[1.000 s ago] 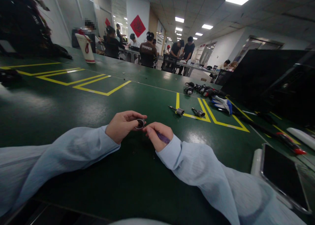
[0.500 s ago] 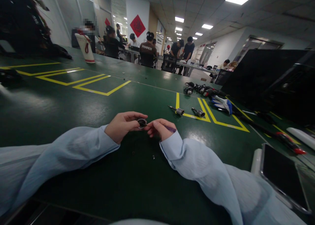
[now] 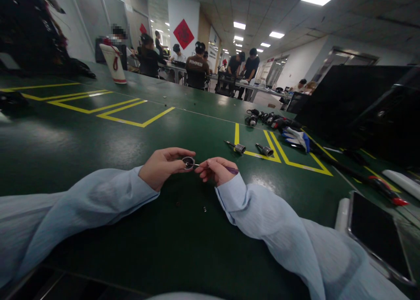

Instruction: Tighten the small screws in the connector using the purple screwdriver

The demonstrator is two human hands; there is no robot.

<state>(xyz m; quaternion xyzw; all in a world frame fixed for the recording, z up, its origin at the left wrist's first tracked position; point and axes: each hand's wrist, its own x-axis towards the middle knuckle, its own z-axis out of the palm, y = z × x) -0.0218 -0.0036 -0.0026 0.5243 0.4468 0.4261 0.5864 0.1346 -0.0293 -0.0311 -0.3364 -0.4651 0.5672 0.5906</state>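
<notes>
Between the thumb and fingers of my left hand is a small round metal cup-shaped part, its hollow end turned to the right. My right hand is closed around a thin screwdriver with a purple handle. Its slim shaft reaches left to the hollow of the round part; whether the tip touches inside is too small to tell. Below the hands, a tiny metallic piece and a tiny dark reddish piece lie on the green table.
Two metal cups with shafts, one left and one right, lie by yellow tape. Behind are cabled parts and a blue-white glove. A phone rests at right, a paper cup far left. People sit and stand beyond.
My right hand has shifted slightly right, away from the round part, so more of the screwdriver shaft shows. The round part has tilted a little, its hollow facing more toward me.
</notes>
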